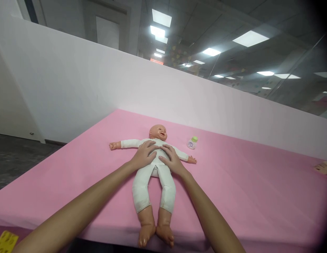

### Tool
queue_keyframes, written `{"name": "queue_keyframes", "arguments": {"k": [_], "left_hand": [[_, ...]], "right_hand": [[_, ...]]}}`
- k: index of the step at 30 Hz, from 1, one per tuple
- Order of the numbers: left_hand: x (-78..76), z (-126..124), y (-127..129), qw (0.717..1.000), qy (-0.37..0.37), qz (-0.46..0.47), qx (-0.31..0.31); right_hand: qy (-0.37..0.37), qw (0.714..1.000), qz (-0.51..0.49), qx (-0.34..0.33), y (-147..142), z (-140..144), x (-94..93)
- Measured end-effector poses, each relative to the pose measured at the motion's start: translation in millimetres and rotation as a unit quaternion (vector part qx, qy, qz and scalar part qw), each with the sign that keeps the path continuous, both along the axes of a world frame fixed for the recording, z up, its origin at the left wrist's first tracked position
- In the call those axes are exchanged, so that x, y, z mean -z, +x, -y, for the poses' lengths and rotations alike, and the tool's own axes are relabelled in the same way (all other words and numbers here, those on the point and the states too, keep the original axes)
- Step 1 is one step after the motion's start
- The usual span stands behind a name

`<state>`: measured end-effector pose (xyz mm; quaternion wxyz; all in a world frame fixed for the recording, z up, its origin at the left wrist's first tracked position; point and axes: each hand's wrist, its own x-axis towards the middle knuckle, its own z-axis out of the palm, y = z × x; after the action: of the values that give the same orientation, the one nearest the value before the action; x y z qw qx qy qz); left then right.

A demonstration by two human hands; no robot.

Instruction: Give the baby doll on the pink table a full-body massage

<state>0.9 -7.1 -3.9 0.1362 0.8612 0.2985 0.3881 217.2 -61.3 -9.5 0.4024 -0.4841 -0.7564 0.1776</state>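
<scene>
A baby doll (154, 168) with a white cloth body lies on its back on the pink table cover (232, 193), head away from me and arms spread. My left hand (145, 154) rests on the left side of the doll's chest, fingers stretched out. On the other side of the chest lies my right hand (172, 160), its fingers also extended and apart. Neither hand grips anything. To the right of the doll's head, a small clear bottle (192, 143) with a green cap sits on the cover.
A white wall (179, 95) rises behind the table's far edge. At the far right lies a beige object (323, 167), partly in shadow. A yellow label (6, 241) shows at the lower left corner. Dark floor (15, 154) lies beyond the table's left edge.
</scene>
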Motion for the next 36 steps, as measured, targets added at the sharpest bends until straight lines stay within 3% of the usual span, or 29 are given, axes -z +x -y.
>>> {"name": "queue_keyframes", "arguments": {"k": [14, 25, 36], "left_hand": [[-7.9, 4, -1, 1.0, -0.024, 0.004, 0.001], [-14.2, 9, 2, 0.999, -0.032, 0.02, 0.007], [-0.4, 1, 1, 1.0, 0.015, 0.004, -0.018]], "right_hand": [[0.104, 0.992, -0.02, 0.065, -7, -4, 4.3], [0.112, 0.99, -0.014, 0.086, -7, -5, 5.4], [0.106, 0.99, -0.023, 0.085, -9, -4, 4.0]]}}
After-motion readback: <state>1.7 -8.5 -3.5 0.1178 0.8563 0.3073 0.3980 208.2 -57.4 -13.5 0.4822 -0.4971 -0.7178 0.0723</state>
